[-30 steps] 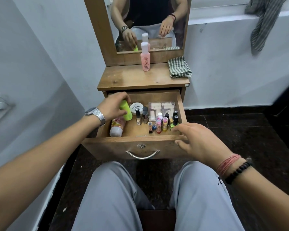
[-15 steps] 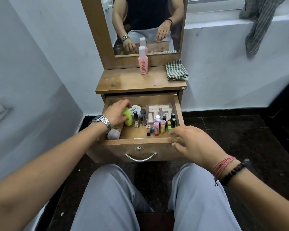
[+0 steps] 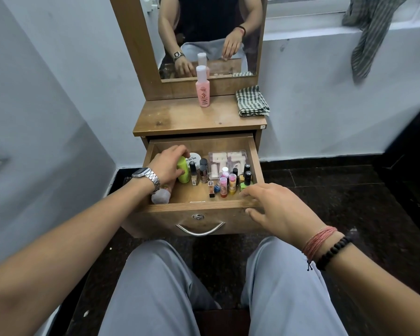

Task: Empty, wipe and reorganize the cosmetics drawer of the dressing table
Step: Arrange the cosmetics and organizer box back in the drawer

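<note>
Drawer (image 3: 204, 207) stands pulled out under the surface (image 3: 180, 120), most cosmetics inside. Left hand (image 3: 169, 166) curls around the green bottle (image 3: 182, 169) at the drawer's left side. Right hand (image 3: 274, 209) rests on the front rim, fingers relaxed, gripping nothing. Pink bottle (image 3: 203, 92) stands on the surface near the folded cloth (image 3: 252, 101). Advice: lift the green bottle straight up, clear of the nail polish bottles (image 3: 201, 170) just beside it; brace the drawer.

We see a lime-green plastic bottle (image 3: 182, 171) in the brown wooden drawer (image 3: 204, 215), a pink plastic bottle (image 3: 203, 92) and a green-and-white checked folded cloth (image 3: 252, 101) on the brown tabletop (image 3: 180, 118).
</note>
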